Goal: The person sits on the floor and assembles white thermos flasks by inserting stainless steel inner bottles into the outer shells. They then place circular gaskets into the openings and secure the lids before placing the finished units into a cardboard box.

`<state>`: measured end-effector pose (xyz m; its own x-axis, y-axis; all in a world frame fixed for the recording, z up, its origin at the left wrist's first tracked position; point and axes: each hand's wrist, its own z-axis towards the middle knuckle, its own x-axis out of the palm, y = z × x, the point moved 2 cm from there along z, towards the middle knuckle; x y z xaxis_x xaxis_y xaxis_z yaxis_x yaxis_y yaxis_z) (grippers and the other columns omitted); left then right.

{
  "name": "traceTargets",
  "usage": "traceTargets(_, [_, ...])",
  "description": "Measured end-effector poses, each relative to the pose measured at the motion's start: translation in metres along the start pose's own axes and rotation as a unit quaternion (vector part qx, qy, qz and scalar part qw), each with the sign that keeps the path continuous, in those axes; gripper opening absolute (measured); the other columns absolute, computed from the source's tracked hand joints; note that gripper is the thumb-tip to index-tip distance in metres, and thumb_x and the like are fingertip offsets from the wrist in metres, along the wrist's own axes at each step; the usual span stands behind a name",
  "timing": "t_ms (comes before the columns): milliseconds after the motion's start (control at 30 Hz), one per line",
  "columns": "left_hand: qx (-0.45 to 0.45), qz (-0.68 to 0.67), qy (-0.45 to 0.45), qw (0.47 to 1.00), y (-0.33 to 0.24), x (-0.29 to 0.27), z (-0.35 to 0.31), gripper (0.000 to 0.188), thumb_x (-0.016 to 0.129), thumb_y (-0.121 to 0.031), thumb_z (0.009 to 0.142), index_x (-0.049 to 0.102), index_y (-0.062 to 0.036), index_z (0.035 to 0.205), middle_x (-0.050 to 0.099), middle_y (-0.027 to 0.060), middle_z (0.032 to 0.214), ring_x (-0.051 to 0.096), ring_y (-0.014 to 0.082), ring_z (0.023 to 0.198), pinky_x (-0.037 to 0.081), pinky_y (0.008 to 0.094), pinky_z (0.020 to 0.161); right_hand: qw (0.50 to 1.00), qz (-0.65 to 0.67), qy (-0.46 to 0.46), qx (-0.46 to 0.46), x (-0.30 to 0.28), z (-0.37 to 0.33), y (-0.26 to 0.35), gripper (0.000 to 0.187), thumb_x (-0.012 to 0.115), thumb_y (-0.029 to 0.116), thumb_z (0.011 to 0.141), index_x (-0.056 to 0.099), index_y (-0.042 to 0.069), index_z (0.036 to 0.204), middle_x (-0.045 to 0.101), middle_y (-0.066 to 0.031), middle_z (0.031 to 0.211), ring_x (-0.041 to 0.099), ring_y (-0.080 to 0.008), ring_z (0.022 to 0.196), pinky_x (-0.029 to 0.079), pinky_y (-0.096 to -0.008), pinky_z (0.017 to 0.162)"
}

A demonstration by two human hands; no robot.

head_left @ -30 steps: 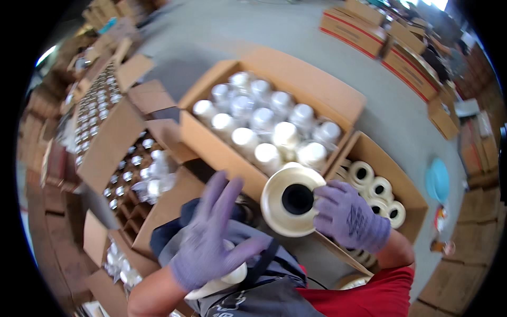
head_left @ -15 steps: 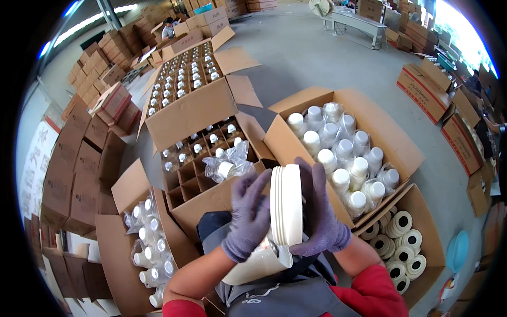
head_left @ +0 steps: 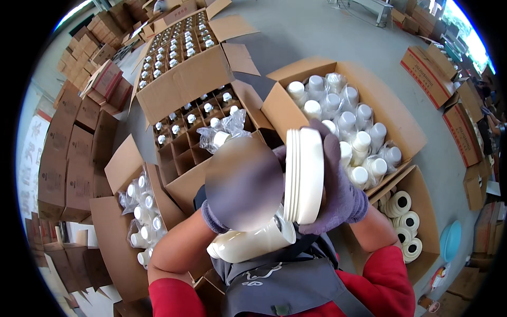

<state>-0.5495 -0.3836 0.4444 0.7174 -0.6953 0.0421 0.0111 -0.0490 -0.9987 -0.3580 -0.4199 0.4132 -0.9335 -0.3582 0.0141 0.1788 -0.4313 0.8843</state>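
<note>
My right hand (head_left: 342, 198), in a grey-purple knit glove, grips a stack of cream round plastic lid-like pieces (head_left: 304, 177), held edge-on. Fingers wrap over the stack's right side, with the palm beneath. Just left of it is my left hand (head_left: 243, 187), gloved alike; a blurred patch covers its fingers, so its grip cannot be made out. Below both hands, a cream cylindrical container (head_left: 253, 244) lies tilted across my lap, its open mouth to the right. More cream round pieces with dark centres (head_left: 409, 222) fill a carton at the right.
A carton of white-capped bottles in clear bags (head_left: 346, 124) stands ahead right. Divided cartons (head_left: 182, 87) with bottles stretch ahead left, one topped by a bagged bottle (head_left: 222, 138). Another bottle carton (head_left: 119, 240) is at left. A blue basin (head_left: 450, 240) sits on the floor.
The view has tilted downward. The stack of cream pieces and my right hand have shifted right and down. My left hand has moved slightly left of the stack, and the container in my lap shows more.
</note>
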Motion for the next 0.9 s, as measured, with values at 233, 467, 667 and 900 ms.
traceTargets(233, [0.094,0.152,-0.007,0.984,-0.024,0.015,0.009,0.056,0.067,-0.011,0.085,0.045,-0.0021,0.136,0.056,0.0131,0.122,0.058,0.0184,0.108,0.049,0.0307,0.089,0.986,0.154,-0.063,-0.024,-0.001,-0.010,-0.016,0.146,0.095,0.028,0.049,-0.003,0.014,0.156,0.036,-0.0140,0.151,0.044,-0.0287,0.132,0.039,-0.0413,0.108])
traceTargets(467, [0.386,0.536,0.088,0.746,-0.013,0.001,0.020,0.069,0.072,-0.021,0.083,0.040,0.0020,0.140,0.054,0.0167,0.127,0.056,0.0287,0.113,0.047,0.0376,0.097,0.922,0.281,-0.087,0.252,-0.009,-0.013,-0.030,0.135,0.093,0.026,0.056,0.003,0.013,0.156,0.032,-0.0146,0.153,0.039,-0.0266,0.137,0.034,-0.0398,0.112])
traceTargets(667, [0.143,0.356,0.044,0.923,-0.008,0.008,0.011,0.071,0.073,-0.026,0.083,0.041,-0.0001,0.140,0.054,0.0161,0.128,0.058,0.0283,0.112,0.048,0.0356,0.095,0.973,0.213,-0.049,0.075,0.000,-0.015,-0.029,0.141,0.093,0.023,0.055,-0.006,0.016,0.155,0.037,-0.0137,0.149,0.043,-0.0275,0.133,0.033,-0.0431,0.113])
traceTargets(900, [0.342,0.624,0.156,0.685,0.025,-0.012,-0.035,0.054,0.078,-0.024,0.070,0.062,-0.0077,0.119,0.055,0.0153,0.128,0.056,0.0297,0.118,0.045,0.0370,0.102,0.851,0.436,0.050,0.290,-0.002,-0.032,-0.048,0.117,0.076,0.051,0.070,0.009,0.008,0.156,0.033,-0.0109,0.154,0.038,-0.0220,0.138,0.029,-0.0365,0.115])
